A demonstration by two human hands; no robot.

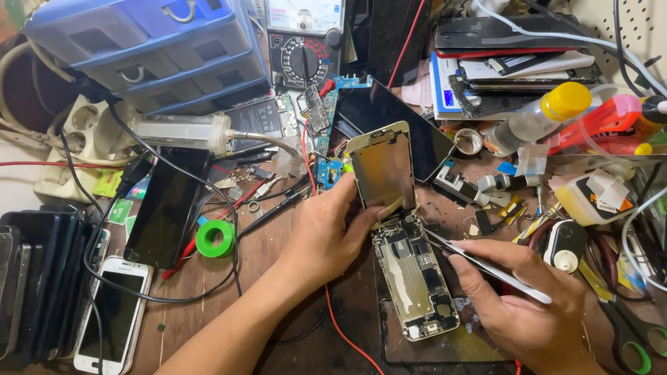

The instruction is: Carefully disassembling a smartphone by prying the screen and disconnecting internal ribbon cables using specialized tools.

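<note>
An opened smartphone [415, 278] lies near the middle of the desk's near edge, its circuit boards and metal shields bared. Its screen panel [382, 169] is swung up from the top end, standing tilted with its silvery back facing the camera. The left hand [326, 232] holds that panel, thumb pressed on its lower edge and fingers curled behind it. The right hand [517, 298] pinches a pair of metal tweezers [479, 260] closed between thumb and forefinger, the tips reaching into the phone's upper part.

The phone rests on a dark mat [445, 344] over the scuffed wooden desk [271, 257], which is crowded with parts. A red wire [340, 326] runs under the left wrist toward the near edge. Left of it sit a green tape roll [215, 238], a black glass panel [167, 208] and a white phone [114, 314] at the near left corner. Toward the far edge stand a blue drawer cabinet [153, 48] and an analog multimeter [303, 42]. At the right side lie a yellow-capped bottle [535, 114] and green-handled scissors [629, 337].
</note>
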